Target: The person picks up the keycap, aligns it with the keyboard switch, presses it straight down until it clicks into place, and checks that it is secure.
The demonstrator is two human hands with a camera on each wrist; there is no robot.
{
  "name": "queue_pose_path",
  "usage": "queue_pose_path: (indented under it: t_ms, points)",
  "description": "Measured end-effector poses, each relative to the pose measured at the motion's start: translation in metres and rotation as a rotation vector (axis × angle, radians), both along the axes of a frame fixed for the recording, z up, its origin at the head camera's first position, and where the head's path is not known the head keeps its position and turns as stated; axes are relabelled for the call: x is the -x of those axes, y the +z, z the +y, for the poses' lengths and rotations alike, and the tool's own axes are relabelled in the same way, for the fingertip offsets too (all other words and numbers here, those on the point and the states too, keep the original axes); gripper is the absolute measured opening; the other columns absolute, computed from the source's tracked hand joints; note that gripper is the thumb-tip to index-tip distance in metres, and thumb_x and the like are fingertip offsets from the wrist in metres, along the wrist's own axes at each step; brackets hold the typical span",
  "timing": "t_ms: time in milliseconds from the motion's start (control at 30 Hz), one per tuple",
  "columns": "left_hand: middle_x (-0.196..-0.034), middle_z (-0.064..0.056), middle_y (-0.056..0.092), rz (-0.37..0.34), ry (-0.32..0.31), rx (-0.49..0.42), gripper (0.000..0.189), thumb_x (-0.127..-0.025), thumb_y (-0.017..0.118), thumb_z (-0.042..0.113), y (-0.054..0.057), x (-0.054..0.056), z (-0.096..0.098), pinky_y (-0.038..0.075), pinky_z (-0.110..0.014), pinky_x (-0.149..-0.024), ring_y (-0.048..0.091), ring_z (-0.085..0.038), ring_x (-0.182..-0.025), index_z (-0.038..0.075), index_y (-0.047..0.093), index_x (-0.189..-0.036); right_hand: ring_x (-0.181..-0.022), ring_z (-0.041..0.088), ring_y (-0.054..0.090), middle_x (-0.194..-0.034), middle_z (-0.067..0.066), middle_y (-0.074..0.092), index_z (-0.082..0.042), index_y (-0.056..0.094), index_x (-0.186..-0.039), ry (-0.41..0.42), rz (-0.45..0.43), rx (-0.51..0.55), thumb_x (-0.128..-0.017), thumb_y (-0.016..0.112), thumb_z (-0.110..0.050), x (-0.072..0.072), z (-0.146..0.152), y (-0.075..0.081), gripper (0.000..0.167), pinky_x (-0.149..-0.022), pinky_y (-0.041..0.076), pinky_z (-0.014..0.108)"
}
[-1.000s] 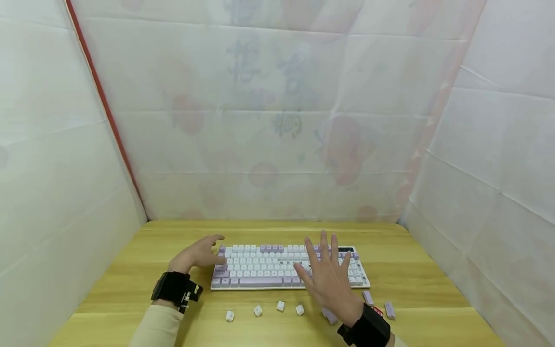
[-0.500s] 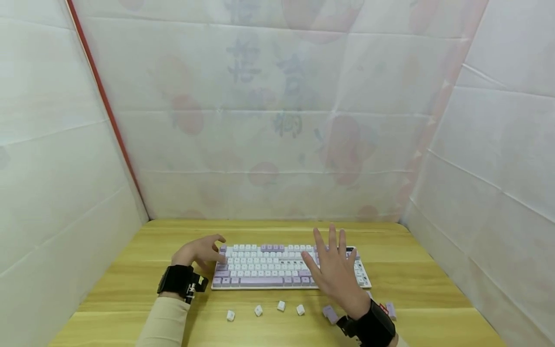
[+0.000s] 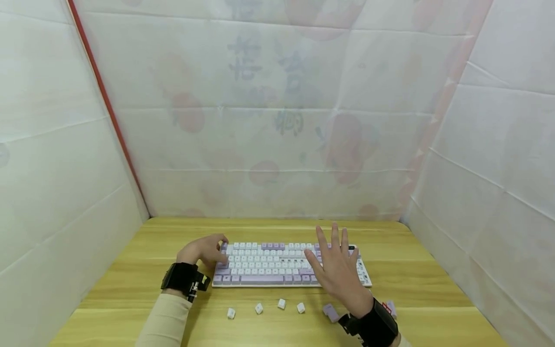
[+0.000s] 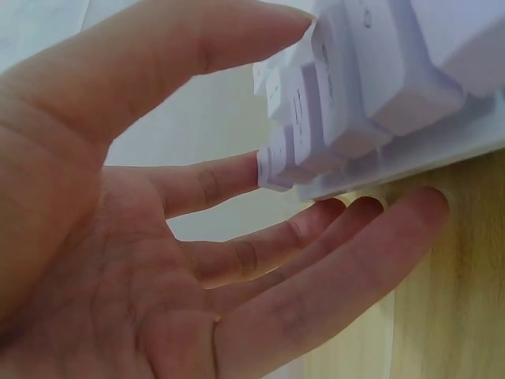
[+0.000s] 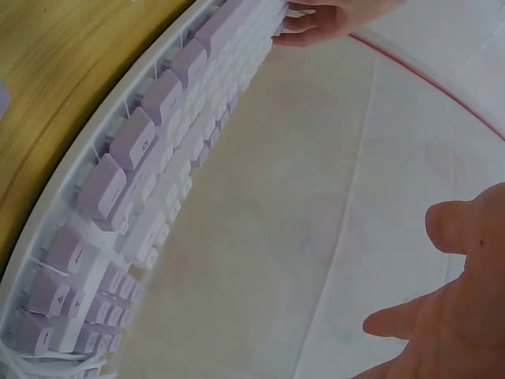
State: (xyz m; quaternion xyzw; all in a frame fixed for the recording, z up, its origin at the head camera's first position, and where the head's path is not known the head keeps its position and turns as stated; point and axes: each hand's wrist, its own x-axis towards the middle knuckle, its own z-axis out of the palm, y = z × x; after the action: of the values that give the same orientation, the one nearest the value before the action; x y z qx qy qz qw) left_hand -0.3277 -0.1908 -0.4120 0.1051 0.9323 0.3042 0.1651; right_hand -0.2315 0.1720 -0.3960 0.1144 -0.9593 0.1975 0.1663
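Since the earlier frame, the right hand (image 3: 336,274) has been shifted slightly toward the right edge of the bench (image 3: 151,236); its fingers are spread above the right part of the keyboard (image 3: 260,265). The keyboard is set between the bench's side edges, its long axis parallel to the back edge. Its left end is framed closely by the left hand (image 3: 203,249), the nearer one, thumb parted from fingers; whether pressure is applied cannot be told. Frontward, four loose white keycaps (image 3: 282,304) are scattered, touched by neither hand.
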Motion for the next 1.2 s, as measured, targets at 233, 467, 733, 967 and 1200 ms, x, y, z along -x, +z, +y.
queue_pose_path:
  t_ms: [233, 467, 733, 967, 1200]
  points:
    - [-0.118, -0.018, 0.059, 0.027, 0.009, 0.042, 0.067, -0.077, 0.08, 0.014, 0.001, -0.002, 0.004, 0.053, -0.039, -0.08, 0.056, -0.026, -0.096, 0.003, 0.053, -0.137, -0.154, 0.058, 0.001, -0.169, 0.032, 0.008, -0.011, 0.027, -0.164, -0.009, 0.015, -0.014, -0.108, 0.046, -0.048, -0.001, -0.001, -0.001, 0.069, -0.112, 0.007, 0.085]
    - [-0.12, -0.019, 0.059, 0.012, 0.017, 0.027, 0.067, -0.078, 0.078, 0.011, 0.0, -0.002, 0.006, 0.049, -0.035, -0.073, 0.057, -0.025, -0.089, 0.002, 0.051, -0.139, -0.155, 0.058, 0.001, -0.169, 0.032, 0.007, -0.012, 0.025, -0.164, 0.009, -0.016, -0.003, -0.108, 0.049, -0.043, -0.002, -0.001, -0.001, 0.069, -0.114, 0.01, 0.083]
    - [-0.124, -0.019, 0.06, 0.009, 0.022, 0.037, 0.069, -0.079, 0.078, 0.011, 0.002, -0.002, 0.007, 0.051, -0.035, -0.074, 0.059, -0.025, -0.09, 0.002, 0.05, -0.141, -0.147, 0.061, 0.027, -0.161, 0.038, 0.027, -0.005, 0.036, -0.159, 0.049, 0.043, -0.091, -0.099, 0.066, -0.029, -0.005, 0.005, 0.002, 0.071, -0.115, 0.034, 0.069]
    - [-0.127, -0.02, 0.06, 0.009, 0.018, 0.051, 0.068, -0.077, 0.077, 0.01, 0.002, 0.0, 0.007, 0.052, -0.037, -0.077, 0.06, -0.026, -0.092, 0.002, 0.05, -0.14, -0.135, 0.052, 0.051, -0.142, 0.033, 0.056, 0.0, 0.061, -0.138, 0.092, -0.017, -0.134, -0.096, 0.071, -0.023, -0.009, 0.013, 0.003, 0.049, -0.112, 0.042, 0.06]
    - [-0.13, -0.022, 0.06, 0.02, 0.005, 0.076, 0.071, -0.077, 0.078, 0.013, 0.003, 0.0, 0.007, 0.053, -0.042, -0.084, 0.059, -0.027, -0.099, 0.001, 0.049, -0.142, -0.115, 0.038, 0.068, -0.122, 0.019, 0.072, 0.001, 0.069, -0.123, 0.108, -0.06, -0.099, -0.091, 0.075, -0.011, -0.013, 0.031, 0.015, 0.034, -0.099, 0.054, 0.052]
